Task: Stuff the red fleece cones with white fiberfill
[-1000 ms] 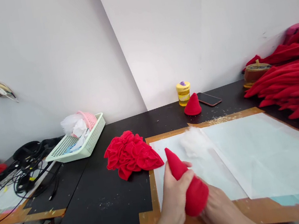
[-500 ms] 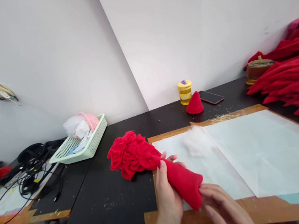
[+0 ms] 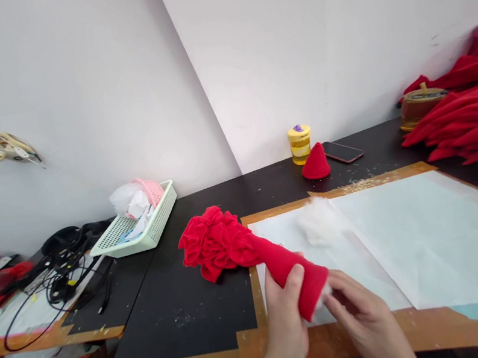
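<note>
Cone [image 3: 313, 279] in red fabric looks light, soft and squashy, probably not fragile; we'd hold it round the middle. It's above the counter [image 3: 156, 339], close to the near edge. Our left hand [image 3: 285, 318] has its grip wrapped round it; our right hand [image 3: 364, 311] has a narrow grip by the stuffing [image 3: 325, 293], can't tell if pinching. We count one standing cone [image 3: 316, 163] toward the far edge, one fluff clump [image 3: 320, 223], one phone [image 3: 343, 151].
</note>
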{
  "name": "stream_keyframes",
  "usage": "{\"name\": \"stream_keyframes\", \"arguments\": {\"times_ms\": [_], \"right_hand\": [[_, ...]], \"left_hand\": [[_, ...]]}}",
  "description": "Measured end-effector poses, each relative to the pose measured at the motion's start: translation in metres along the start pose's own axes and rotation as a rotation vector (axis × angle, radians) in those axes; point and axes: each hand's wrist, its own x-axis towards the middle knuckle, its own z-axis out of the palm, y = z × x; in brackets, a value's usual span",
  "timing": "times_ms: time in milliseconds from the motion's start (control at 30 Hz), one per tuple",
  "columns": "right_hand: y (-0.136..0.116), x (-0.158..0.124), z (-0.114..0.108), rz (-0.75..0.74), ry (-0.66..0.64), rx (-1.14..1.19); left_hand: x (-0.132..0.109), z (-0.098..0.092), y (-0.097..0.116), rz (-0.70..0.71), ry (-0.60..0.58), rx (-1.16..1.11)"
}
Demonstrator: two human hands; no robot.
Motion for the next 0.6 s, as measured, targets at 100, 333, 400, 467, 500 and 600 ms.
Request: {"name": "stream_keyframes", "arguments": {"times_ms": [100,333,400,467,500,600], "right_hand": [[0.005,0.003,-0.001,-0.032,0.056,-0.041],[0.024,0.000,0.000,0.312,0.188,-0.039],[0.022,-0.002,-0.005,0.434,0.111,0.110],[0.016,-0.006,-0.011,0.506,0.044,0.249],[0.012,-0.007,-0.013,0.540,0.022,0.303],[0.001,-0.005,-0.012,0.652,0.022,0.494]], "left_hand": [[-0.011,0.006,-0.010,0.037,-0.027,0.058],[-0.014,0.016,-0.027,0.056,0.014,0.140],[-0.004,0.011,-0.022,0.061,0.041,0.168],[0.005,0.004,-0.015,0.117,0.061,0.220],[0.007,0.001,-0.012,0.149,0.039,0.245],[0.006,-0.002,-0.008,0.180,-0.147,0.282]]}}
